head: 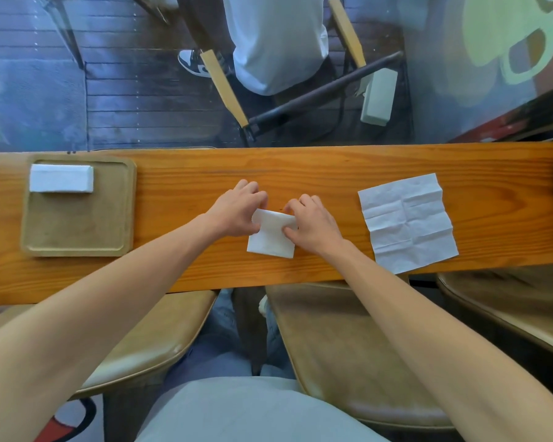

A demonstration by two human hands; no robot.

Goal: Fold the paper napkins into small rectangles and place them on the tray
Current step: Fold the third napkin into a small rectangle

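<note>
Pinching the half-folded napkin (271, 235) at its far edge, left hand (237, 212) and right hand (313, 223) flank it mid-surface (186, 199); the tray (77, 224) lies well left, nearer the left hand.

Wooden counter (300, 164), tray (77, 247) left, folded napkin (270, 240) centre, open napkin (407, 223) right
</note>
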